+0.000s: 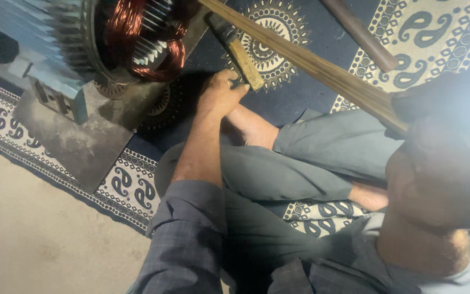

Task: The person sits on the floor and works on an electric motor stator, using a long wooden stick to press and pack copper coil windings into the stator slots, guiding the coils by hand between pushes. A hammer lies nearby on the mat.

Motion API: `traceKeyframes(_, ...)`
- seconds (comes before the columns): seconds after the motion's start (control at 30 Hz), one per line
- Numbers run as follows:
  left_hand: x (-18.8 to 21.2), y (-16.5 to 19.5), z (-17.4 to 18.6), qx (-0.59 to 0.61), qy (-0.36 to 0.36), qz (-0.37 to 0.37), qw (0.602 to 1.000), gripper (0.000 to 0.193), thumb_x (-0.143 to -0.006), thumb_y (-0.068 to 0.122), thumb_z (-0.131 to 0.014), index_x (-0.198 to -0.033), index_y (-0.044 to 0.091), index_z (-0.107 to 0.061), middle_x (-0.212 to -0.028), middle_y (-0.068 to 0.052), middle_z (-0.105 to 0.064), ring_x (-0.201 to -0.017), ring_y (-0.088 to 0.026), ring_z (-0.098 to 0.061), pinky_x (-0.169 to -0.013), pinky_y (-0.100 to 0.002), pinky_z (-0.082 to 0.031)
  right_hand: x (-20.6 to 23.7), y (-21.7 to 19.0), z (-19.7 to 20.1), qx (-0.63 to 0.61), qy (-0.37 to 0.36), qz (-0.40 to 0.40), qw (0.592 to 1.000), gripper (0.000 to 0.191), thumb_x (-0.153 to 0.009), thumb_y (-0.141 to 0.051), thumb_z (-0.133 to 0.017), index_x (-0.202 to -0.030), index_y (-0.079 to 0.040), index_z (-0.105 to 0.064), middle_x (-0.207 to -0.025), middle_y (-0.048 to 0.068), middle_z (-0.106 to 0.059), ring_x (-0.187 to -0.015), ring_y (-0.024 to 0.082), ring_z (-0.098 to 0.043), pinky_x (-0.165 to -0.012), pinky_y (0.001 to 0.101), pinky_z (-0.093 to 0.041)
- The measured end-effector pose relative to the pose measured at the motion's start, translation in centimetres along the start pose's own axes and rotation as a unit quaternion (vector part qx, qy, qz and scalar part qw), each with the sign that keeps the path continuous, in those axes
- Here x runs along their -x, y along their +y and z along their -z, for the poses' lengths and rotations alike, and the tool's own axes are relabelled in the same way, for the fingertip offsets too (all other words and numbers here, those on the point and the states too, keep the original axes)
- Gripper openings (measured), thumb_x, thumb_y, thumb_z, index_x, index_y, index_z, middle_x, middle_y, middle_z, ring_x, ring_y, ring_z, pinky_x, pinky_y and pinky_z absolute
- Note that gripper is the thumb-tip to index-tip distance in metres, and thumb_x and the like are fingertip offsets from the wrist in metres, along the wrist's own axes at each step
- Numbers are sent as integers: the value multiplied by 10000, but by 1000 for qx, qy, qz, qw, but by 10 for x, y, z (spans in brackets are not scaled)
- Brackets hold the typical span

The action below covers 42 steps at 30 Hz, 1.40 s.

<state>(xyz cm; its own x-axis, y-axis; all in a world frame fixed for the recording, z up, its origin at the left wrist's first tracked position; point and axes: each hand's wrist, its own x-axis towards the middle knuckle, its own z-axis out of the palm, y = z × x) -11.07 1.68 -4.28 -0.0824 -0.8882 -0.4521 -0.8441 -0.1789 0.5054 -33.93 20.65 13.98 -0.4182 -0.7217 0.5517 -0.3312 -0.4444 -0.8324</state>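
My left hand [221, 93] reaches forward over my crossed legs and grips the end of a short hammer [244, 61] with a wooden handle and a dark head. The hammer head lies next to an electric motor stator [137, 38] with copper windings. My right hand [436, 106], blurred and close to the camera, is closed around the near end of a long wooden stick [305, 61]. The stick slants up and left towards the stator's opening.
The stator rests on a grey metal base plate [77, 142] lying on a dark blue patterned rug [129, 188]. A dark brown rod [361, 34] lies on the rug at the top right. Bare concrete floor [33, 234] spreads at the lower left.
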Motion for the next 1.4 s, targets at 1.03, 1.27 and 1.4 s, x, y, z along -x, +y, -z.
traceKeyframes(1.03, 4, 0, -5, -1, 15, -18, 1000, 556, -799, 397, -801, -1287, 161, -679, -1274, -137, -705, -1211, -294, -658, -1020, -414, -507, -27, 1, -23, 95, -172, 60, 979, 125, -936, -100, -650, -1000, -1, -691, -852, 119, -678, -707, 207, -678, -625, 313, -529)
traceKeyframes(1.27, 2, -5, -5, -35, 6, -17, 999, 579, -847, 451, -796, -1327, 158, -654, -1356, -141, -639, -1255, -341, -596, -1026, -447, -483, -27, -13, -47, 68, -164, 153, 972, 133, -774, -77, -722, -878, -8, -674, -912, 193, -644, -840, 333, -656, -709, 435, -547)
traceKeyframes(1.4, -2, -8, -8, -4, 4, -28, 1000, 604, -812, 419, -787, -1332, 158, -626, -1368, -141, -634, -1261, -306, -612, -1036, -421, -481, -24, -14, -52, -52, -239, 157, 957, 143, -766, -78, -758, -858, -14, -669, -859, 141, -652, -869, 336, -703, -758, 458, -608)
